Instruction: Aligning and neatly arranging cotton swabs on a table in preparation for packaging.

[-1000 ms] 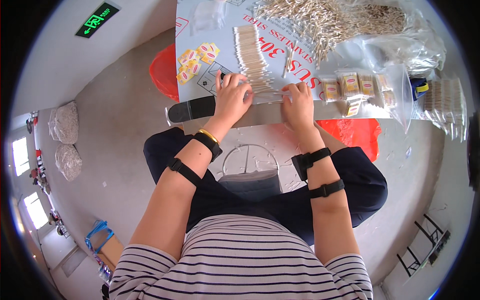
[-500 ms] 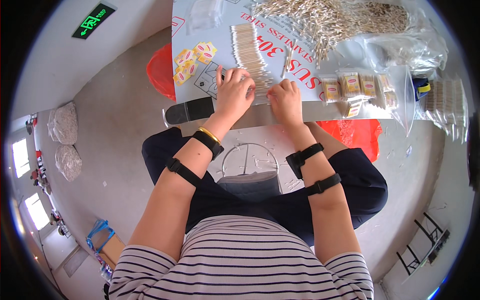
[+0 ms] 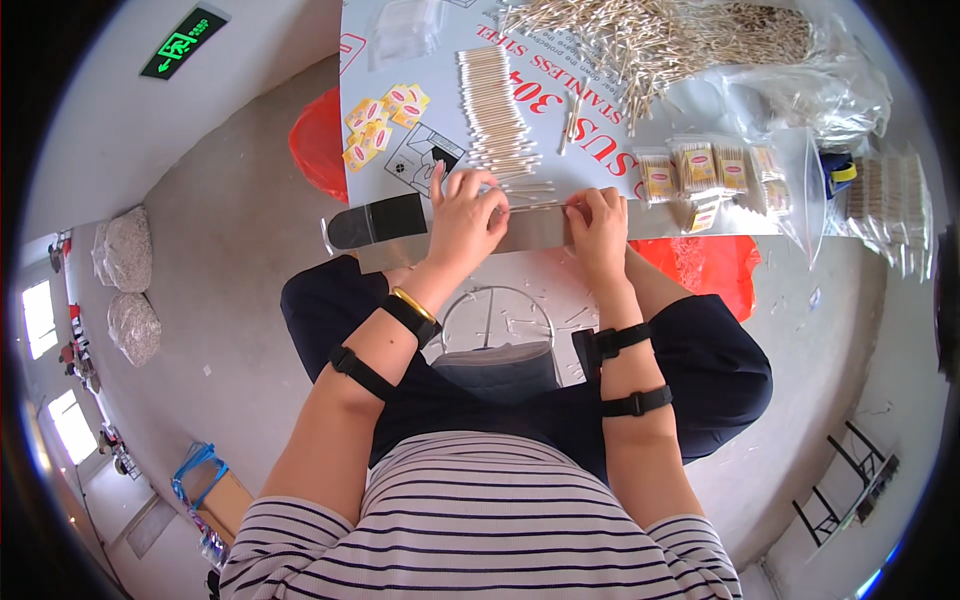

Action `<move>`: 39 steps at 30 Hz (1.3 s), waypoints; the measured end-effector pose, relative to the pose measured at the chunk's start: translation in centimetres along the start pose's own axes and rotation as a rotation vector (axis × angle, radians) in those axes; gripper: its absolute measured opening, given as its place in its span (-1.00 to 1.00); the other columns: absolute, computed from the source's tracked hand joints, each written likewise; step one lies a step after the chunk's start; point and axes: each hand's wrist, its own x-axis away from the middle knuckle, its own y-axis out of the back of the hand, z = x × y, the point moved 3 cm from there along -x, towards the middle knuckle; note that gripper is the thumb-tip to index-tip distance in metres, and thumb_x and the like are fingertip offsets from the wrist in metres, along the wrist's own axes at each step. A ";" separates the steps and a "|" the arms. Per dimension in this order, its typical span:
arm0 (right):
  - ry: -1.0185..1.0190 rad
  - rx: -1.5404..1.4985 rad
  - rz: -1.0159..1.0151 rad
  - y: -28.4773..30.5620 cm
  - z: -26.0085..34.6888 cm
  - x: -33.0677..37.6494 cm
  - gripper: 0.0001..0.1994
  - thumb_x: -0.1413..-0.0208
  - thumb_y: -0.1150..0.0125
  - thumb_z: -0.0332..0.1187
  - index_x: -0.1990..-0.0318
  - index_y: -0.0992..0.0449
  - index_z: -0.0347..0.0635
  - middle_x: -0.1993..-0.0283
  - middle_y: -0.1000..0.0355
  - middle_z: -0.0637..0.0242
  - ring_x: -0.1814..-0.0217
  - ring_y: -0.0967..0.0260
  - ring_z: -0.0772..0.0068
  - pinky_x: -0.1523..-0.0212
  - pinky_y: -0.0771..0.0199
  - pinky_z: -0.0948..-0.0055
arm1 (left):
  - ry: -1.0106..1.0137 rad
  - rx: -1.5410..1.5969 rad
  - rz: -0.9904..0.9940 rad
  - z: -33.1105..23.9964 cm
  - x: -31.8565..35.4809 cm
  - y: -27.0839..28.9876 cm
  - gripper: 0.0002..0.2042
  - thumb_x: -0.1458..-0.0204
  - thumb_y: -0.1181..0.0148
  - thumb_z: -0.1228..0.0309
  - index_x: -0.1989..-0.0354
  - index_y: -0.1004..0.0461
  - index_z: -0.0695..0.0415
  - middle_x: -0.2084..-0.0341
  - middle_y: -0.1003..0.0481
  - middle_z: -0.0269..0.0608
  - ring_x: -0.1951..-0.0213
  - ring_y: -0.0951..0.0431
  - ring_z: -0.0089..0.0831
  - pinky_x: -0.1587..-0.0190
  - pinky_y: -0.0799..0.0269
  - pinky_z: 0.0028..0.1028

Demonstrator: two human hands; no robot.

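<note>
A long row of cotton swabs (image 3: 494, 100), laid side by side, runs toward me on the table. At its near end, close to the table edge, a few cotton swabs (image 3: 538, 207) stretch between my two hands. My left hand (image 3: 467, 215) pinches their left end between thumb and fingers. The right end is held in the closed fingertips of my right hand (image 3: 600, 225). How many swabs are in my fingers I cannot tell. Just beyond them, a few loose swabs lie at the row's near end.
A big heap of swabs (image 3: 640, 45) covers the far right. Filled packets (image 3: 699, 168) sit to the right, beside a clear plastic bag (image 3: 806, 195). Yellow cards (image 3: 368, 132) and clear bags (image 3: 408, 30) lie left. A black strip (image 3: 378, 222) rests along the near edge.
My hands have drawn back toward the table's near edge. My right hand has shifted right, widening the gap, and swabs now show between the hands, apart from the row.
</note>
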 end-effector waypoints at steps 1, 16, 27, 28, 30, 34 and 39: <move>0.002 0.000 0.001 0.1 0.0 0.0 -0.85 -0.08 -0.44 -0.45 0.19 -0.66 -0.08 0.19 -0.40 0.21 0.05 -0.34 0.02 -0.06 -0.42 0.09 | 0.002 -0.001 -0.002 0.1 0.3 -0.2 -0.84 0.13 -0.46 0.46 0.45 -0.55 -0.07 0.07 -0.50 -0.43 -0.15 -0.44 -0.26 -0.56 0.11 0.23; -0.085 -0.017 0.000 0.5 -0.9 -0.4 -0.86 -0.15 -0.41 -0.45 0.15 -0.66 -0.14 0.15 -0.44 0.21 0.02 -0.38 0.11 -0.08 -0.45 0.19 | 0.075 0.057 -0.118 -0.7 -2.0 -3.1 -0.47 0.18 -0.62 0.33 0.06 -0.43 -0.02 -0.05 -0.37 -0.27 -0.22 -0.35 -0.14 -0.52 0.04 0.17; 0.015 -0.134 -0.049 -3.2 0.9 -1.4 -0.76 -0.17 -0.26 -0.57 0.02 -0.63 -0.17 0.03 -0.44 0.11 -0.08 -0.40 -0.03 -0.12 -0.46 0.09 | 0.121 0.023 -0.138 0.6 -1.9 -2.6 -0.42 0.14 -0.63 0.28 -0.01 -0.37 -0.02 -0.10 -0.36 -0.22 -0.24 -0.33 -0.04 -0.45 -0.02 0.22; 0.012 -0.145 -0.055 -3.5 1.2 -1.6 -0.78 -0.20 -0.23 -0.58 0.03 -0.63 -0.17 0.03 -0.45 0.11 -0.08 -0.40 -0.04 -0.13 -0.46 0.07 | 0.122 0.022 -0.139 0.6 -1.9 -2.6 -0.42 0.14 -0.63 0.28 -0.01 -0.37 -0.02 -0.10 -0.36 -0.22 -0.24 -0.33 -0.04 -0.45 -0.02 0.22; 0.013 -0.165 -0.046 -4.1 1.6 -2.1 -0.79 -0.21 -0.22 -0.58 0.04 -0.63 -0.17 0.03 -0.46 0.12 -0.08 -0.41 -0.04 -0.14 -0.46 0.07 | 0.128 0.014 -0.145 0.5 -1.8 -2.7 -0.42 0.15 -0.63 0.27 0.00 -0.38 -0.02 -0.10 -0.37 -0.21 -0.25 -0.33 -0.04 -0.46 -0.02 0.23; 0.019 -0.178 -0.025 -4.8 2.6 -2.6 -0.82 -0.24 -0.21 -0.58 0.07 -0.63 -0.18 0.05 -0.47 0.12 -0.08 -0.42 -0.03 -0.16 -0.47 0.09 | 0.133 0.020 -0.149 0.5 -1.9 -2.7 -0.42 0.16 -0.64 0.27 0.01 -0.39 -0.02 -0.10 -0.37 -0.21 -0.24 -0.33 -0.05 -0.46 -0.02 0.22; -0.045 -0.252 -0.010 -4.0 3.1 -3.0 -0.78 -0.24 -0.19 -0.59 0.04 -0.65 -0.15 0.01 -0.48 0.11 -0.07 -0.42 -0.03 -0.14 -0.46 0.11 | 0.140 0.020 -0.154 0.7 -2.3 -2.8 -0.43 0.15 -0.63 0.26 0.01 -0.40 -0.01 -0.10 -0.37 -0.22 -0.23 -0.34 -0.07 -0.47 -0.01 0.18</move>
